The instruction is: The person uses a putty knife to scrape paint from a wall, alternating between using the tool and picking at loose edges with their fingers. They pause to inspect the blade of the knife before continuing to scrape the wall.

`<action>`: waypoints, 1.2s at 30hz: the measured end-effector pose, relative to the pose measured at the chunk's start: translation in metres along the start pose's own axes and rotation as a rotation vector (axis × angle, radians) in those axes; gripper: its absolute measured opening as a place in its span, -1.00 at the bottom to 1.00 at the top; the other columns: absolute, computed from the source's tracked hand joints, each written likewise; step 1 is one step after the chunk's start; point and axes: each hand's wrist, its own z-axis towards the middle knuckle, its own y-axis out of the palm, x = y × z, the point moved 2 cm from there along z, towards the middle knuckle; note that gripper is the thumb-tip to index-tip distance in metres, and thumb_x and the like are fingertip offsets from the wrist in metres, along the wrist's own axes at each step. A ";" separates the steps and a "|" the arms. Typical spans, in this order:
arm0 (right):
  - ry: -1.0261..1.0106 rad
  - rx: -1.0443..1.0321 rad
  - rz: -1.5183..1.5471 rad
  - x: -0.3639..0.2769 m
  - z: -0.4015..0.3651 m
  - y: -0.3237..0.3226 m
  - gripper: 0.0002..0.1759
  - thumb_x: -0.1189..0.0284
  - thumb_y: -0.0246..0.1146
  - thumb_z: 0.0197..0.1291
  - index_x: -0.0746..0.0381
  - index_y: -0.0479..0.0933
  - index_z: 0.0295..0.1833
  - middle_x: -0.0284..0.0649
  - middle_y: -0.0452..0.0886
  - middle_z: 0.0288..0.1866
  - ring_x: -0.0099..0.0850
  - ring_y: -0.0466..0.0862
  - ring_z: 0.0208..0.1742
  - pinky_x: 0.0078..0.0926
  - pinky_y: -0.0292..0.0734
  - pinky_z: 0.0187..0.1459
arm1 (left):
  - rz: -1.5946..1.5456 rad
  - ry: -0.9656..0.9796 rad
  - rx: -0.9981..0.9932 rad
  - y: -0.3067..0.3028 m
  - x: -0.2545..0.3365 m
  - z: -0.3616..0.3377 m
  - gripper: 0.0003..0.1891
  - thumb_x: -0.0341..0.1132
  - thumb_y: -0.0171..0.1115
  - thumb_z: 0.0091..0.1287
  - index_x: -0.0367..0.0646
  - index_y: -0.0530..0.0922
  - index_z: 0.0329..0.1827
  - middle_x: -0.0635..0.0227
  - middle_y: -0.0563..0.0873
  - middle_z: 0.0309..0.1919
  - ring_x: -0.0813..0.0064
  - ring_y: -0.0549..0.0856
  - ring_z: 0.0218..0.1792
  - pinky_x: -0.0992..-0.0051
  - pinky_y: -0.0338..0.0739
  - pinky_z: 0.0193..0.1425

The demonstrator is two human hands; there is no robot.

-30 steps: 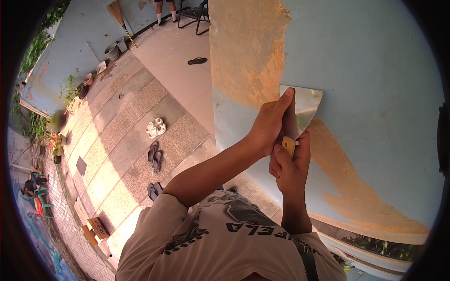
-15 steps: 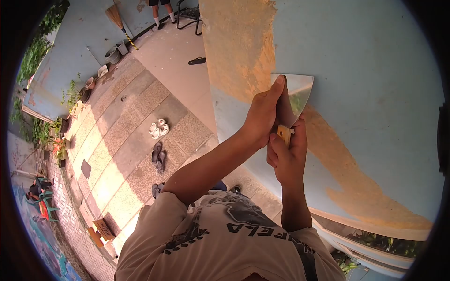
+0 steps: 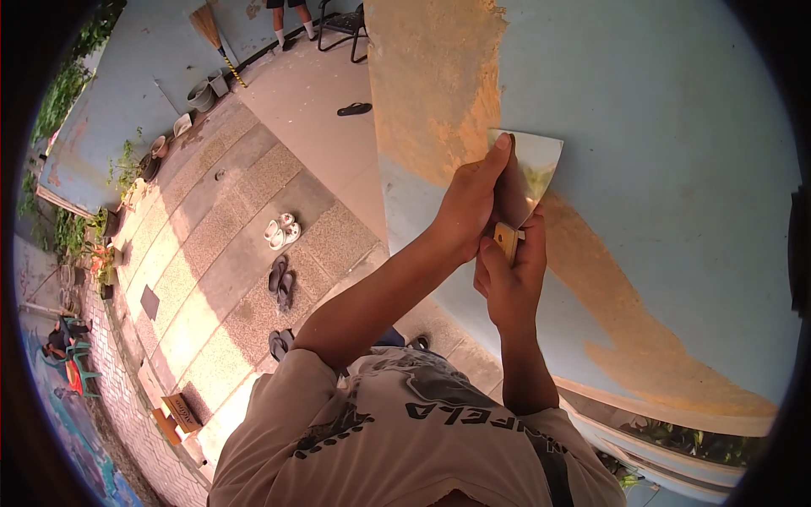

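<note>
While the left hand [image 3: 470, 209] lays its outstretched forefinger along the wide shiny metal scraper blade [image 3: 538, 165] and curls its other fingers round the blade's narrow lower end, the right hand [image 3: 509, 283] is closed tight around the short yellow wooden handle [image 3: 505, 240], just beneath the left hand and touching it. Both hands hold the tool, and its broad top edge lies against the pale blue painted wall [image 3: 676, 118]. The blade sits where the blue paint meets a rough orange-tan bare patch [image 3: 431, 84] that runs up the wall on the left. A second strip of the same bare colour [image 3: 608, 296] slants down to the right from under the blade. Both forearms rise from a beige printed T-shirt [image 3: 405, 439] at the bottom of the view. Well below and to the left lies a paved stone floor [image 3: 245, 203] in sun and shade. On it are a pair of white sandals [image 3: 280, 230], a pair of dark sandals [image 3: 280, 283] near them and a single black sandal [image 3: 355, 109] farther off. At the far end a straw broom [image 3: 213, 29] leans on a blue wall beside grey buckets [image 3: 205, 91]. A black metal chair [image 3: 346, 21] stands by another person's legs [image 3: 283, 19]. A brown cardboard box [image 3: 182, 411] sits at the floor's near edge, with green potted plants [image 3: 100, 253] along the left border.
</note>
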 end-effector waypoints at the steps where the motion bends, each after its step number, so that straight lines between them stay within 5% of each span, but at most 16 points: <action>1: -0.006 0.036 0.014 -0.003 0.000 0.005 -0.56 0.70 0.03 0.25 0.25 0.20 0.23 -0.32 0.44 -0.40 -0.71 0.34 -0.64 -0.68 0.19 -0.66 | 0.038 -0.073 0.015 0.004 0.010 -0.008 -0.33 0.24 0.05 0.47 -0.39 0.47 -0.10 0.20 0.61 -0.29 0.45 0.68 -0.36 0.39 0.70 -0.18; 9: 0.069 0.034 0.121 -0.003 -0.012 -0.010 -0.53 0.68 0.03 0.28 0.25 0.14 0.28 -0.31 0.44 -0.46 -0.70 0.30 -0.69 -0.69 0.16 -0.69 | -0.036 -0.052 0.031 0.008 -0.015 -0.006 -0.37 0.22 0.09 0.46 -0.36 0.50 -0.13 0.25 0.59 -0.31 0.53 0.63 -0.35 0.38 0.71 -0.16; 12: 0.075 0.042 0.135 -0.004 -0.015 -0.010 -0.50 0.68 0.04 0.29 0.25 0.12 0.30 -0.31 0.44 -0.46 -0.70 0.30 -0.69 -0.69 0.15 -0.69 | -0.052 -0.060 0.056 0.012 -0.014 -0.006 -0.46 0.17 0.07 0.50 -0.22 0.58 -0.25 0.39 0.63 -0.38 0.65 0.56 -0.41 0.57 0.52 -0.31; 18: 0.093 0.066 0.143 -0.001 -0.022 -0.018 -0.52 0.67 0.05 0.30 0.23 0.13 0.28 -0.33 0.44 -0.48 -0.71 0.31 -0.69 -0.69 0.14 -0.70 | -0.010 -0.029 0.012 0.015 -0.020 -0.011 -0.37 0.25 0.08 0.45 -0.31 0.51 -0.10 0.35 0.59 -0.33 0.60 0.62 -0.33 0.54 0.60 -0.26; 24: 0.090 -0.008 0.136 -0.006 -0.014 -0.027 -0.62 0.69 0.05 0.29 0.20 0.19 0.16 -0.40 0.37 -0.57 -0.72 0.25 -0.73 -0.69 0.07 -0.72 | -0.042 -0.067 0.139 0.029 -0.017 -0.016 -0.44 0.23 0.04 0.49 -0.17 0.45 -0.33 0.42 0.49 -0.46 0.61 0.49 -0.47 0.50 0.60 -0.27; 27: 0.115 -0.018 0.161 -0.010 -0.024 -0.037 -0.63 0.70 0.06 0.28 0.19 0.21 0.14 -0.42 0.35 -0.59 -0.73 0.22 -0.74 -0.68 0.04 -0.73 | -0.091 -0.036 -0.044 0.018 -0.030 -0.012 -0.45 0.20 -0.05 0.53 -0.20 0.47 -0.23 0.41 0.49 -0.43 0.53 0.60 -0.34 0.29 0.60 0.01; 33: 0.225 -0.039 0.260 -0.016 -0.052 -0.049 -0.66 0.67 0.13 0.30 0.20 0.25 0.12 -0.39 0.40 -0.54 -0.74 0.23 -0.72 -0.69 0.03 -0.72 | -0.077 -0.068 0.022 0.006 -0.059 -0.047 -0.45 0.18 -0.08 0.55 -0.22 0.50 -0.24 0.32 0.58 -0.39 0.46 0.65 -0.22 0.29 0.59 0.05; 36: 0.101 -0.014 0.297 -0.026 -0.053 -0.043 -0.66 0.67 0.16 0.30 0.20 0.27 0.11 -0.37 0.44 -0.48 -0.73 0.25 -0.71 -0.69 0.06 -0.72 | 0.048 -0.028 0.001 -0.002 -0.061 -0.066 -0.48 0.13 -0.07 0.56 -0.21 0.54 -0.20 0.23 0.68 -0.25 0.43 0.68 -0.16 0.32 0.59 0.04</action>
